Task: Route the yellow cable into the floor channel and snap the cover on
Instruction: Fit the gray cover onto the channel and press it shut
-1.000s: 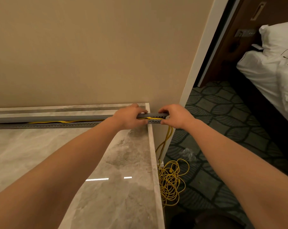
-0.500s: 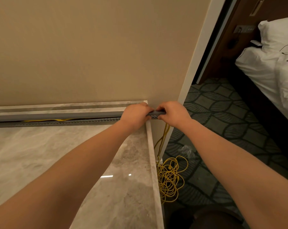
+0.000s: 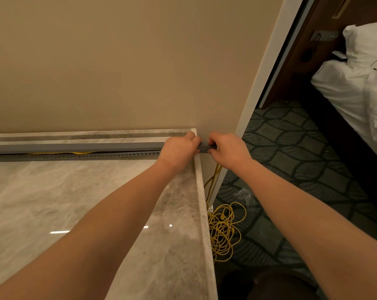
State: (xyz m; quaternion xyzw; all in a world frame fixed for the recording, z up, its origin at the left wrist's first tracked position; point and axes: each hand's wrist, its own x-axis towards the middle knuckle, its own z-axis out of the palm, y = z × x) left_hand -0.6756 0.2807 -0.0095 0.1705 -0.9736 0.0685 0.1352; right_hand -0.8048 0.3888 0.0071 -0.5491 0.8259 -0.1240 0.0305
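Your arms reach forward, almost straight. Your left hand (image 3: pixel 178 151) and right hand (image 3: pixel 227 149) sit close together, knuckles up, fingers curled down in a pinching grip.

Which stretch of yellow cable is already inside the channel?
The short strip showing under the grey cover at left; the tangled coil lies loose on the carpet.

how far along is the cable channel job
Done: the yellow cable lies in the grey slotted floor channel. In hand: the left hand and right hand pinch the flat grey cover strip at the channel's right end. Left: the cover's left stretch gapes; a cable coil lies on the carpet.
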